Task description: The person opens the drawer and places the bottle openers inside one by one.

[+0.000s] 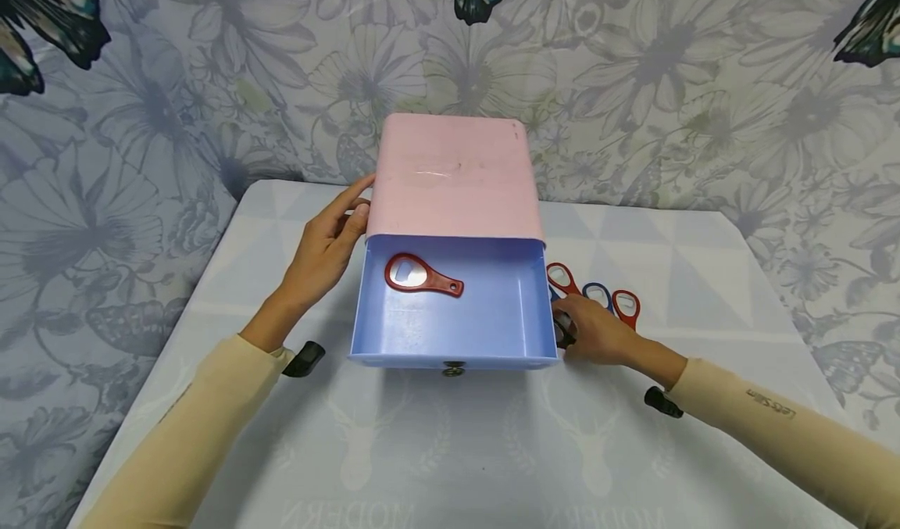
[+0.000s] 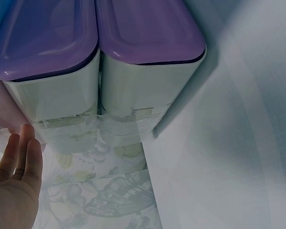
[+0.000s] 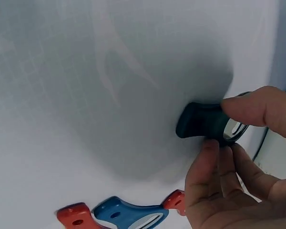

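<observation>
An open blue drawer (image 1: pixel 485 302) extends from a pink casing (image 1: pixel 457 177). Inside it, toward the left, lies a red peeler (image 1: pixel 443 282) with an oval metal head. My left hand (image 1: pixel 319 251) rests its extended fingers against the casing's left side. To the right of the drawer, my right hand (image 1: pixel 598 330) pinches a black peeler (image 3: pixel 200 121) between thumb and fingers, just above the table. Close to that hand lie a blue peeler (image 3: pixel 117 207) and two red peelers, one (image 1: pixel 629 323) at the outer right. My right hand partly covers them in the head view.
Purple drawers (image 2: pixel 148 28) in white casings appear beside the pink one in the left wrist view. A small metal knob (image 1: pixel 453 369) is on the blue drawer's front. The pale patterned table (image 1: pixel 450 451) meets a floral wall covering (image 1: pixel 668 107) behind.
</observation>
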